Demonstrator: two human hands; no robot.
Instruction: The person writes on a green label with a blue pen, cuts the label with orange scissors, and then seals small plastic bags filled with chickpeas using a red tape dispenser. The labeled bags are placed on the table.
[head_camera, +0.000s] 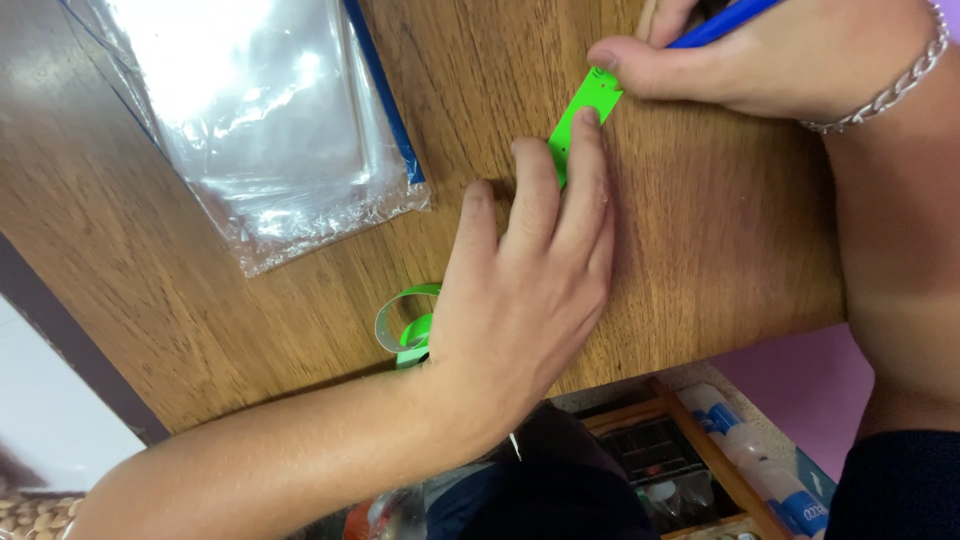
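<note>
Wood-grained worktop (700, 230) fills most of the view, with a clear plastic bag (260, 120) lying on it well to the left of both hands. Left hand (520, 300) lies flat and open, its fingertips pressing a bright green paper strip (585, 115) down on the wood, the strip's far end curling out beside the wrist. Right hand (770, 55), a chain bracelet (890, 85) at its wrist, is closed around a blue pen (720, 22) and its thumb touches the strip's upper end.

Bare forearms; a silver chain bracelet (893, 85) circles the right wrist.
</note>
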